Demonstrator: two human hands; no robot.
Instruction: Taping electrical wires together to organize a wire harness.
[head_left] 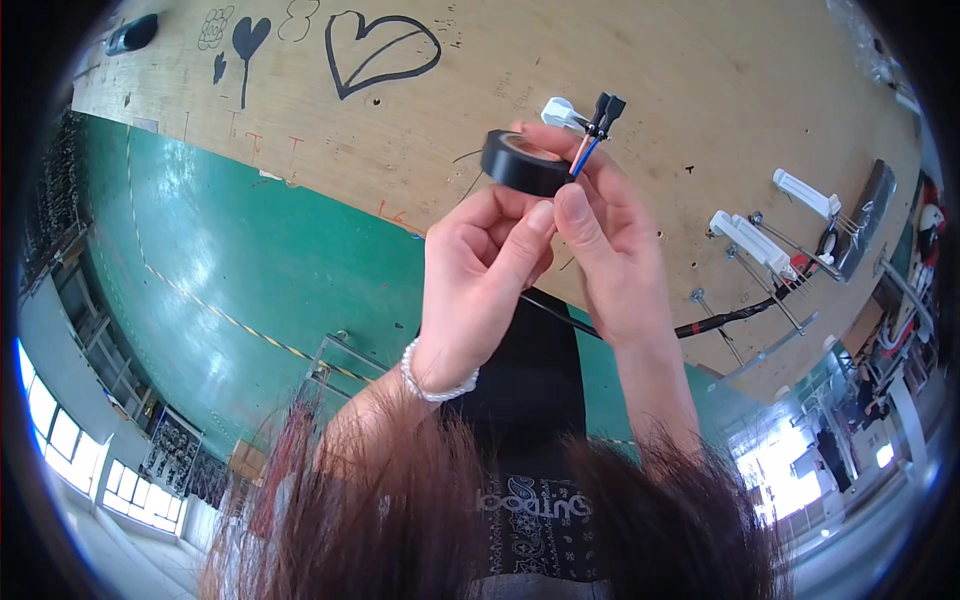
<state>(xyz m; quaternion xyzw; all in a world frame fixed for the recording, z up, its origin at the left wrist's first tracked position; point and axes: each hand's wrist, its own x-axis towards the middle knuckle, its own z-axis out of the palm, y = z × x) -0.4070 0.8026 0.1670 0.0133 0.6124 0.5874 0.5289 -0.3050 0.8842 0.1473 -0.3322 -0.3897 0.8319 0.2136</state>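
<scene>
A roll of black electrical tape (522,170) hangs at my fingertips, above the near edge of the wooden board. Fingers of my right hand (625,250) curl behind the roll, and its thumb presses at the base of the blue and copper-coloured wires (586,156). These wires end in black connectors (606,113), with a white connector (562,113) beside them. My left hand (475,270) is closed just below the roll, thumb against bent fingers, around the black cable (562,313) that comes out under it. The exact pinch point is hidden between the thumbs.
The wooden board (450,120) bears drawn hearts and marks. At its right stand white clips (750,240) on metal rods, with a taped black harness (735,318) running among them. A dark object (132,34) lies far left. Green floor (240,270) shows below the board.
</scene>
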